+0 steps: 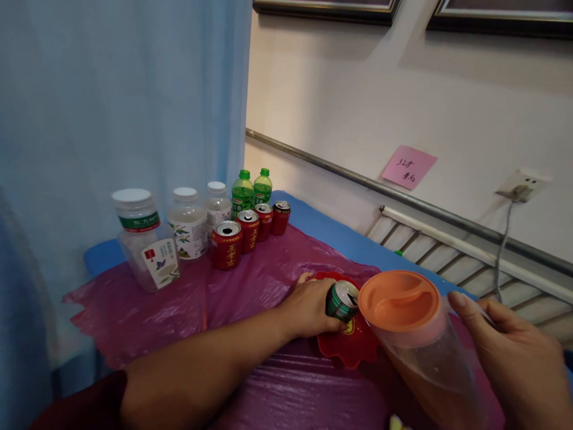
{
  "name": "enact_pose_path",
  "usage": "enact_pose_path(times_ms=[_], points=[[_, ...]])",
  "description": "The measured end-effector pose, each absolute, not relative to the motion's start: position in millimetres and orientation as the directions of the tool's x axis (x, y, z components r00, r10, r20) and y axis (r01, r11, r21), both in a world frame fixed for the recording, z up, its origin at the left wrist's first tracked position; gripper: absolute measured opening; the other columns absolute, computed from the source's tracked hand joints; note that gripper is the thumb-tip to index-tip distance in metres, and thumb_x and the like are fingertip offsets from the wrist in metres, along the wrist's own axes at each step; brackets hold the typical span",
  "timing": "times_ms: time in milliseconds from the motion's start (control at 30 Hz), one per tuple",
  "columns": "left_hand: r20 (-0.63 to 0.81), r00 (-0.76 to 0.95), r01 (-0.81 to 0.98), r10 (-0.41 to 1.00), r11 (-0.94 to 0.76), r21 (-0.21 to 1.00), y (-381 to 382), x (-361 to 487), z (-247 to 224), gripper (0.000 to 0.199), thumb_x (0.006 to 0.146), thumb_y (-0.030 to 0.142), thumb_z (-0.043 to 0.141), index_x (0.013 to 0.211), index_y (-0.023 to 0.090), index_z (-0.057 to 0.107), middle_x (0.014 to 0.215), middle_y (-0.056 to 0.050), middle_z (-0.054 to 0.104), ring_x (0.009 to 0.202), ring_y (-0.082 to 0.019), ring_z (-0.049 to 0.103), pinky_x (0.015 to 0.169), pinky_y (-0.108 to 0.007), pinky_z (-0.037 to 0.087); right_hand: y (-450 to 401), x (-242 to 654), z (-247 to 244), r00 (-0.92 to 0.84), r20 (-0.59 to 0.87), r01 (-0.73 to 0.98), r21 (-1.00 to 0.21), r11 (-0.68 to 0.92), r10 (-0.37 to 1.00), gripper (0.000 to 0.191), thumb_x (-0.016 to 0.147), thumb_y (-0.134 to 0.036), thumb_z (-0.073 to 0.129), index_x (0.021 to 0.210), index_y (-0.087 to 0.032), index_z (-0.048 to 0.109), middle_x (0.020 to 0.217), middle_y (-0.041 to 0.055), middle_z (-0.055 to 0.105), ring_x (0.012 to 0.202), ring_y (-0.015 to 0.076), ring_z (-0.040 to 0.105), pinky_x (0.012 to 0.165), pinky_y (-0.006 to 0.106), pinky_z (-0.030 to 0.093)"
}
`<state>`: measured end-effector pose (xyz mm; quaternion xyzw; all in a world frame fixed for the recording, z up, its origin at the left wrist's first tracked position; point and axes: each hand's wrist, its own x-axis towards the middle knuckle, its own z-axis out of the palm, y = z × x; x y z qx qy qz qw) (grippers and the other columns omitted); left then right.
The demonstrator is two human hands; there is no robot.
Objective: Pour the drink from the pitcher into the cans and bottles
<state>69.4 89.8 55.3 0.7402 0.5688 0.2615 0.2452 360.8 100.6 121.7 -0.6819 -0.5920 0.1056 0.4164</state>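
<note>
My left hand is wrapped round a green drink can, which has an opened top. The can is tilted a little over a red scalloped plate with a yellow mark in its middle. Close on the right, my right hand grips a clear plastic pitcher on its handle side; the handle itself is mostly hidden by the fingers. An orange lid covers the pitcher, and its spout side is right beside the can's top. Some liquid seems to stand inside the pitcher.
Several red cans stand in a row at the back left, beside green bottles and white-capped clear jars. Purple plastic sheeting covers the blue table. A blue curtain hangs left; a radiator lines the wall.
</note>
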Motion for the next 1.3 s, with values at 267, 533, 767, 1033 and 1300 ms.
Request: enact_pose_path(times_ms=[267,533,767,1033,1300], points=[[0.113,0.214,0.718,0.970,-0.234,0.655,89.2,69.4,56.7,0.064,0.065,0.048,0.087,0.122,0.029,0.064,0.118,-0.001,0.075,0.117,-0.033,0.066,0.119,-0.055,0.028,96.5,355.5,123.3,0.271,0.365,0.708,-0.702,0.073,0.891,0.051,0.076,-0.071,0.068,0.069,-0.021,0.069,0.060,-0.0008,0.058,0.058,0.0181,0.053,0.047,0.026,0.038],[0.102,0.212,0.719,0.972,-0.226,0.657,89.8,69.2,55.9,0.067,0.064,0.048,0.087,0.123,0.028,0.063,0.118,-0.002,0.075,0.117,-0.034,0.066,0.119,-0.056,0.027,97.2,355.0,125.6,0.270,0.362,0.739,-0.672,0.050,0.892,0.052,0.076,-0.072,0.066,0.069,-0.020,0.068,0.059,-0.0011,0.057,0.059,0.0184,0.054,0.049,0.026,0.038],[0.094,0.213,0.711,0.973,-0.220,0.668,90.1,69.5,56.5,0.065,0.064,0.048,0.088,0.122,0.028,0.064,0.119,-0.002,0.075,0.118,-0.034,0.066,0.119,-0.056,0.028,98.9,357.2,124.3,0.278,0.354,0.740,-0.672,0.036,0.893,0.054,0.074,-0.075,0.066,0.070,-0.021,0.069,0.060,-0.0012,0.059,0.060,0.0187,0.055,0.050,0.027,0.039],[0.091,0.216,0.713,0.972,-0.221,0.665,90.3,69.1,55.6,0.066,0.064,0.050,0.088,0.121,0.028,0.064,0.119,-0.003,0.075,0.117,-0.034,0.065,0.119,-0.057,0.027,95.5,354.8,125.9,0.265,0.366,0.724,-0.687,0.067,0.892,0.051,0.077,-0.072,0.067,0.069,-0.021,0.068,0.060,-0.0008,0.059,0.057,0.0178,0.053,0.046,0.026,0.038],[0.097,0.211,0.720,0.973,-0.221,0.658,89.7,69.9,58.1,0.064,0.064,0.050,0.087,0.120,0.029,0.064,0.118,-0.002,0.076,0.116,-0.034,0.066,0.118,-0.055,0.029,96.1,354.3,127.9,0.250,0.384,0.742,-0.665,0.079,0.889,0.050,0.075,-0.071,0.066,0.066,-0.022,0.066,0.057,-0.0009,0.057,0.056,0.0184,0.054,0.046,0.026,0.038]])
